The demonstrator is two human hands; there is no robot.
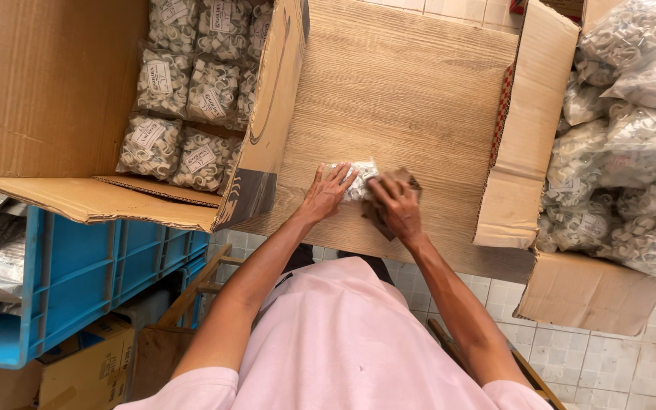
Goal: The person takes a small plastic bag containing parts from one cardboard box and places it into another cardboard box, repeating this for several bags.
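Note:
A small clear plastic bag of white parts [360, 181] lies on the wooden board [404, 91]. My left hand [326, 191] rests flat on the bag's left end, fingers spread. My right hand [395, 206] presses a brown rag-like piece [408, 181] against the bag's right side. Both hands meet at the board's near edge.
An open cardboard box [55, 91] at the left holds several packed bags of white parts [191, 91]. Another open cardboard box [529, 152] at the right is full of similar bags [632, 152]. A blue plastic crate [85, 281] stands lower left on the tiled floor [616, 364].

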